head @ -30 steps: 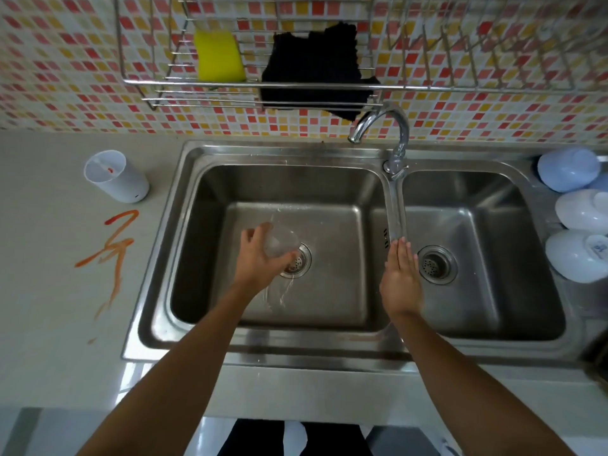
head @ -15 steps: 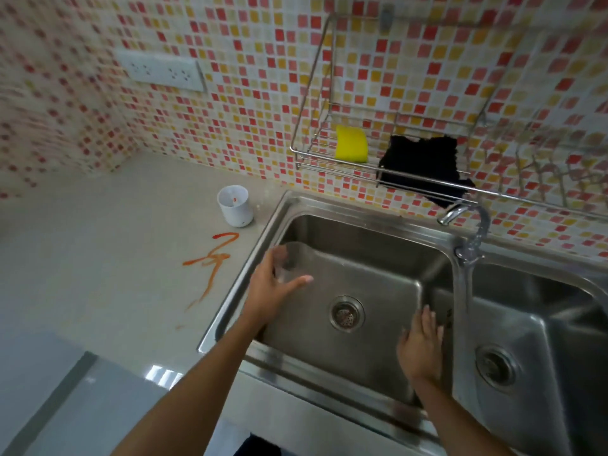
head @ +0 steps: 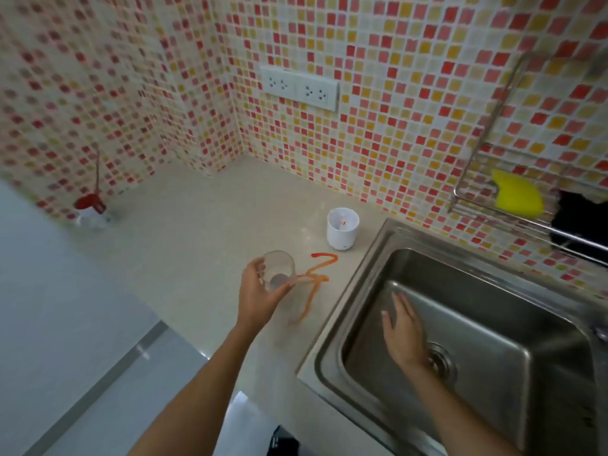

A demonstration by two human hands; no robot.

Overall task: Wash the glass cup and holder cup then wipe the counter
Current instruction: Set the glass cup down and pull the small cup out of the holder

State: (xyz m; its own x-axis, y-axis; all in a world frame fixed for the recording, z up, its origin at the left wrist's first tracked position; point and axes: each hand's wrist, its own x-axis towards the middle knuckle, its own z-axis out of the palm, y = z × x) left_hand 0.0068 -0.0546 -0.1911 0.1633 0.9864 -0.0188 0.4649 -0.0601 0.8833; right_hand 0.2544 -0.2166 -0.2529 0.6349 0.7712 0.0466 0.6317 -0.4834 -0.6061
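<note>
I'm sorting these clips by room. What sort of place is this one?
Most likely a home kitchen: a steel sink set into a counter, a mosaic-tiled wall, and a wall rack holding a yellow sponge.

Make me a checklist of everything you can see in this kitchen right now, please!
Surface: pale counter with an orange-red smear beside the sink.
Job's things: glass cup held over the counter; white holder cup upright near the wall, red mark inside.
Clutter: red-capped item far left, blurred.
Hands: left hand grips the glass cup; right hand flat, fingers straight, over the sink basin.
Cables: nothing seen.
Surroundings: mosaic tile wall, socket panel, wire rack holding a yellow sponge and black cloth.
</note>
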